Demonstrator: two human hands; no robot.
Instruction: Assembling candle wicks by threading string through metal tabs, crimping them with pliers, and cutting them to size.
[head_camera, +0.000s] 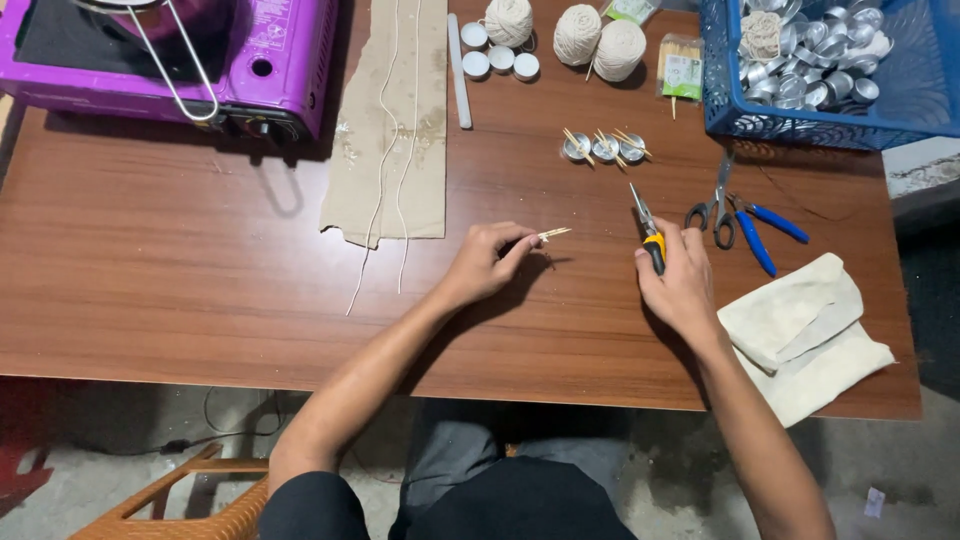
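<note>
My left hand (487, 262) rests on the brown wooden table (180, 260) and pinches a small bundle of thin wooden sticks (552, 234) that point to the right. My right hand (680, 280) grips needle-nose pliers (648, 226) with a yellow and black handle; their jaws point away from me. Beyond both hands stand three small metal cups (604, 148) in a row, each with little sticks laid across its top.
Scissors (716, 205) and blue-handled pliers (762, 228) lie right of my right hand, a cream cloth (805, 335) nearer. Cardboard with white wicks (392, 120), a purple portable stove (200, 55), twine balls (600, 40), white candles (498, 60), a blue basket (725, 60) of metal cups sit farther back.
</note>
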